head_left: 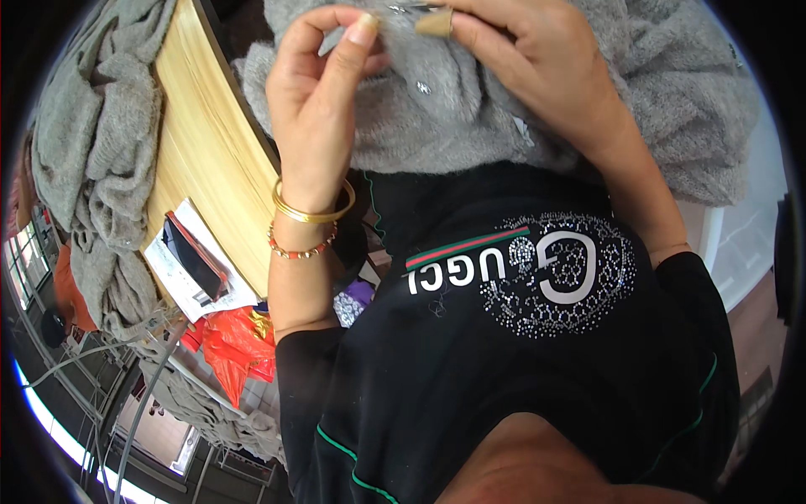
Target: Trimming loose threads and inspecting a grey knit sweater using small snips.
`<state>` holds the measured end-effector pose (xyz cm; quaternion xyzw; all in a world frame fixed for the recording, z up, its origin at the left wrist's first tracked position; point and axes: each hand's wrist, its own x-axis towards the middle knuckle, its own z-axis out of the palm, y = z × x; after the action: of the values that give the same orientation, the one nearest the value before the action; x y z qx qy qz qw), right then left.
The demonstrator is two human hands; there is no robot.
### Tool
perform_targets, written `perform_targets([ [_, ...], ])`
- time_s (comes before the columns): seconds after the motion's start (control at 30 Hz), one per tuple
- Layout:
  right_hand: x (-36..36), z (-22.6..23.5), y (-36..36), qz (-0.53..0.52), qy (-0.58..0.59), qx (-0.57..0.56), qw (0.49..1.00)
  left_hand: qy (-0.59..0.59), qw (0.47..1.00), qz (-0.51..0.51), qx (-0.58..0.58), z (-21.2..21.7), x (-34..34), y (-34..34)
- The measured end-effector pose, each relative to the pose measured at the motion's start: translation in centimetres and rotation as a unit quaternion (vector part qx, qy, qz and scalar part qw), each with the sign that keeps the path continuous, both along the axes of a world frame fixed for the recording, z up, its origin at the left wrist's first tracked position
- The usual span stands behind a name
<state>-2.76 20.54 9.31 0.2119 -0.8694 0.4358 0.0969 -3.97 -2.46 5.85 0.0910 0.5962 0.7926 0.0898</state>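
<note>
1. Pale wood-grained tabletop (pixel 201 109) slants down the left, its dark edge running beside the person's left wrist.
2. Soft, fuzzy grey knitted fabric (pixel 403 139) lies bunched in front of the person's black short-sleeved top (pixel 420 361), spreading rightward in loose folds; a small shiny silver patch (pixel 424 87) shows on it.
3. Left hand (pixel 315 92): thumb and forefinger tips come together over the fabric; I cannot tell whether they grip anything.
4. Right hand (pixel 546 67): bent over the fabric, a tan covering (pixel 433 23) on one fingertip, beside a slim silver metal piece (pixel 405 9); its grip cannot be made out.
5. Wood shows between the table's dark edge and a long grey fabric heap (pixel 117 151) along the far left.
6. Nearer the body, white paper (pixel 201 290) bears a dark oblong object (pixel 195 256), just beside a red plastic bag (pixel 239 344).
7. Right of the bunched fabric, a pale surface (pixel 747 239) shows its curved edge.
</note>
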Motion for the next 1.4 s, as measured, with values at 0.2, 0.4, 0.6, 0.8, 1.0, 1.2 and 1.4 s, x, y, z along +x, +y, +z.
perform_targets([
  [0.2, -1.3, -1.9, 0.9, -0.034, -0.005, -0.017, 0.999, -0.089, 0.984, -0.027, -0.155, 1.4, 1.3, 0.6],
  [0.4, -0.3, -0.1, 0.0, 0.004, -0.307, -0.147, 0.940, 0.090, 0.910, -0.148, 0.376, -2.1, 1.2, 2.2],
  [0.6, -0.5, -0.7, 0.6, 0.052, -0.395, -0.163, 0.903, 0.039, 0.846, -0.156, 0.508, -1.8, 1.4, 3.4],
  [0.8, -1.0, -2.1, 1.3, 0.097, -0.389, -0.362, 0.842, 0.012, 0.995, -0.016, 0.100, 1.5, 3.5, 1.7],
  [1.0, -1.7, -1.9, 2.7, 0.090, -0.498, -0.335, 0.794, 0.047, 0.995, 0.033, -0.086, 1.0, 3.5, 2.2],
  [1.2, -1.7, -2.0, 2.9, 0.093, -0.509, -0.359, 0.777, 0.238, 0.918, 0.074, -0.309, 0.9, 2.8, 2.8],
  [1.4, -1.8, -2.2, 3.1, 0.113, -0.523, -0.372, 0.759, 0.325, 0.868, 0.123, -0.355, 0.6, 2.6, 2.7],
])
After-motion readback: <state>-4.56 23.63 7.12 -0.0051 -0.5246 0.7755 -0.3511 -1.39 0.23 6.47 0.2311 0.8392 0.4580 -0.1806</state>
